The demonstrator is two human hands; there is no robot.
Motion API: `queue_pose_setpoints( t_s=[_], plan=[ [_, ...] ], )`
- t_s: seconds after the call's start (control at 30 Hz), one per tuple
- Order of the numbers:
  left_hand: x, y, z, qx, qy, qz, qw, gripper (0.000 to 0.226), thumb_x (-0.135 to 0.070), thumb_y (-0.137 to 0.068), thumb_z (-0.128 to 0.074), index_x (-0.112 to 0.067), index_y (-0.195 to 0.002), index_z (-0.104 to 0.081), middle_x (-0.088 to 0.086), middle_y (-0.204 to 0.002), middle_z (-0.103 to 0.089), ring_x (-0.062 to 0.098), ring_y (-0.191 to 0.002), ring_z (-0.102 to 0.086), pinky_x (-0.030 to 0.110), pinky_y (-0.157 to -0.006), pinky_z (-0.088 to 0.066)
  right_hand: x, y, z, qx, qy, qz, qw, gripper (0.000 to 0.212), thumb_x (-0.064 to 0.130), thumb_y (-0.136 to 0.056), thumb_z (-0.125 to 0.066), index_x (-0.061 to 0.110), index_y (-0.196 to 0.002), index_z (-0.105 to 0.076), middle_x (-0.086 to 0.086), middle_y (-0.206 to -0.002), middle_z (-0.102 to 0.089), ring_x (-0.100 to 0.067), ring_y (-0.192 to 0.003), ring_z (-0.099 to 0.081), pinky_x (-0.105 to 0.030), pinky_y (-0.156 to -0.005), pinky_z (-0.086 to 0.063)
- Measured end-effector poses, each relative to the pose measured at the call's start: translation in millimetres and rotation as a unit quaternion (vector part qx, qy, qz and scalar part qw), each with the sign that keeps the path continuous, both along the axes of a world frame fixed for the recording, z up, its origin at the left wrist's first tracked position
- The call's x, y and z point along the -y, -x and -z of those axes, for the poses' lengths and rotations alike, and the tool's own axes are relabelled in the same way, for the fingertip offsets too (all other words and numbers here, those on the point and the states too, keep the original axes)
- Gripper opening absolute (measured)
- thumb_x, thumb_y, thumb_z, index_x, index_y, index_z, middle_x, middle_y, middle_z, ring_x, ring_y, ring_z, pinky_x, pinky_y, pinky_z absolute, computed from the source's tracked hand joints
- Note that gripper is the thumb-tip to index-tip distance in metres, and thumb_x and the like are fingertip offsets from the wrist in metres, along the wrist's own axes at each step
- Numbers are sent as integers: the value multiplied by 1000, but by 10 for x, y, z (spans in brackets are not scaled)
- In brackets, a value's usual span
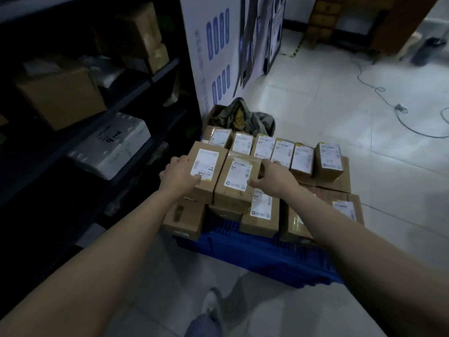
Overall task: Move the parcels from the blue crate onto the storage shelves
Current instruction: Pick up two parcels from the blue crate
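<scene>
L hand (178,172), R hand (273,177) (round parcels (239,175))

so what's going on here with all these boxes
A person is reaching into a blue crate piled with labelled cardboard parcels. The left hand grips the outer side of the left parcel on top, and the right hand grips the outer side of the right parcel beside it, squeezing the two together. Both appear to rest on the pile, not yet moved to the shelves on the left.

Dim overall; shelves (73,117) deep in shadow, floor (340,105) brighter, edges blurred, wide-angle bowing.
</scene>
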State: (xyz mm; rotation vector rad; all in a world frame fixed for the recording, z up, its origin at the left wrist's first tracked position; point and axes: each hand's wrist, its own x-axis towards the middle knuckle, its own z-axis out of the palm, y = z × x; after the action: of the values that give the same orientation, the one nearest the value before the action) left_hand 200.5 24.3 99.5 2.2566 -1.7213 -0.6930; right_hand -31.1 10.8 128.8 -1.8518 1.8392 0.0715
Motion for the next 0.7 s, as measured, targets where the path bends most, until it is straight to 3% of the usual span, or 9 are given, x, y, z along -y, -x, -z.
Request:
queue_pose_setpoints(
  t_s=[0.13, 0.27, 0.3, 0.37, 0.4, 0.43, 0.57, 0.63, 0.7],
  plan=[
    [386, -271, 421, -184, -73, -109, 974, 66, -25, -85, -67, -7, -140, -35, 13, -141, -40, 21, -107, -49, 29, -80, -40, 360, -53, 539, 88, -92, 111, 986, 79, 41, -83, -71, 5, -143, -34, -15, -136, -52, -25, -107, -55, -29, -70, -46],
    [728, -430, 801, -222, -100, -161, 957, 75, -25, -85, -69, -8, -145, -28, 15, -144, -40, 30, -123, -48, 33, -91, -43, 635, -62, 1050, 159, -165, 218, 949, 89, 36, -81, -74, 0, -145, -24, -16, -141, -45, -29, -116, -51, -32, -77, -42],
    [795, -449, 883, -225, -109, -160, 955, 77, -24, -84, -69, -8, -146, -27, 15, -144, -40, 30, -123, -48, 34, -92, -43, 686, -69, 1167, 173, -176, 231, 941, 78, 33, -81, -74, 0, -139, -34, -15, -138, -48, -26, -108, -55, -31, -75, -44],
    [903, -477, 1029, -231, -124, -155, 953, 80, -25, -84, -69, -7, -147, -24, 15, -145, -39, 30, -123, -48, 37, -96, -45, 780, -74, 1368, 206, -179, 245, 930, 29, 27, -83, -73, 11, -102, -58, -12, -125, -59, -14, -80, -57, -24, -61, -44],
    [953, -494, 1098, -237, -131, -153, 950, 81, -25, -84, -69, -7, -147, -22, 15, -145, -39, 31, -124, -48, 39, -98, -45, 809, -73, 1449, 220, -183, 255, 924, 16, 26, -85, -71, 18, -89, -58, -9, -121, -62, -9, -70, -53, -23, -54, -40],
    [995, -513, 1158, -246, -137, -155, 947, 82, -26, -85, -69, -7, -148, -21, 15, -146, -39, 31, -125, -47, 39, -99, -45, 825, -72, 1503, 233, -189, 264, 917, 12, 27, -87, -69, 21, -89, -59, -8, -121, -63, -5, -68, -50, -22, -52, -36],
    [1139, -591, 1392, -299, -168, -171, 923, 71, -31, -85, -67, -7, -143, -34, 14, -137, -51, 30, -115, -56, 41, -96, -49, 875, -54, 1694, 294, -201, 306, 883, 43, 39, -93, -59, 16, -128, -53, -9, -134, -55, -15, -98, -51, -34, -80, -41],
    [1190, -616, 1495, -333, -184, -181, 907, 63, -38, -84, -67, -7, -136, -46, 12, -127, -59, 29, -108, -60, 42, -93, -51, 902, -49, 1786, 303, -219, 338, 864, 55, 51, -91, -55, 15, -132, -50, -11, -130, -57, -26, -111, -53, -44, -97, -42],
    [1226, -625, 1565, -353, -201, -184, 895, 58, -47, -84, -65, -9, -127, -56, 9, -115, -66, 26, -101, -64, 36, -84, -52, 937, -46, 1892, 319, -234, 351, 849, 59, 58, -91, -48, 13, -130, -50, -12, -121, -62, -31, -110, -57, -51, -103, -41]
  ],
)
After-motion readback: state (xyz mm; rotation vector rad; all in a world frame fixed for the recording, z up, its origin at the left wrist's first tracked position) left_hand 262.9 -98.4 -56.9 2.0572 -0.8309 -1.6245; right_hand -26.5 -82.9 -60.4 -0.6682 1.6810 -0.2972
